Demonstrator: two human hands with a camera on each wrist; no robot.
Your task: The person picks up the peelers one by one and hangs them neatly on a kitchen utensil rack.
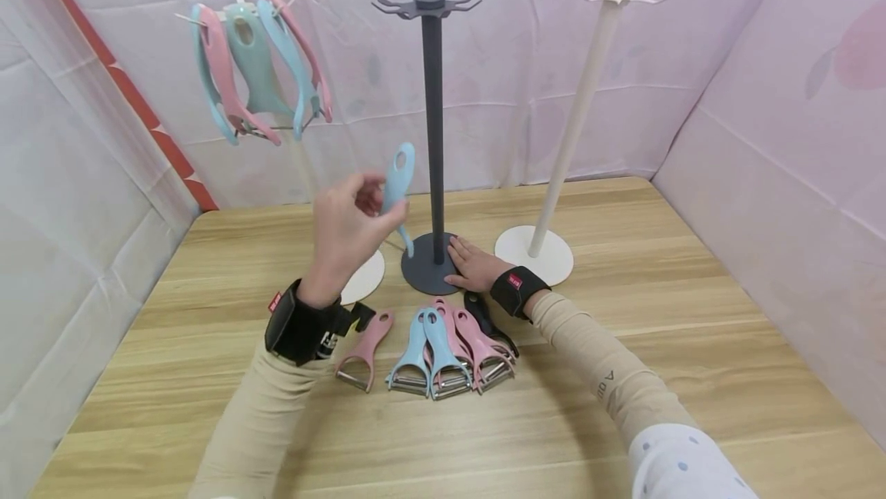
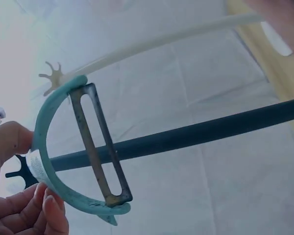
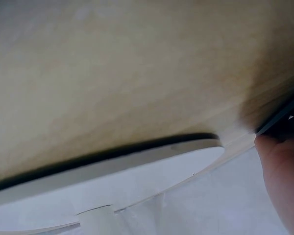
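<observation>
RISK: blue peeler, pinched by its head only, may slip, or knock the dark stand | LEFT hand: raised mid-frame, fingers clamped on peeler, handle up | RIGHT hand: flat, fingers straight, on stand base | FAR: hung peelers upper left.

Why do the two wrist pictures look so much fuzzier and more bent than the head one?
Head view: evenly lit, sharp, soft shadows on the wooden table. Left wrist view: the blue plastic peeler is clear, but the dark grey stand pole curves from lens distortion. Right wrist view: too close, blurred; only the white round base reads.
</observation>
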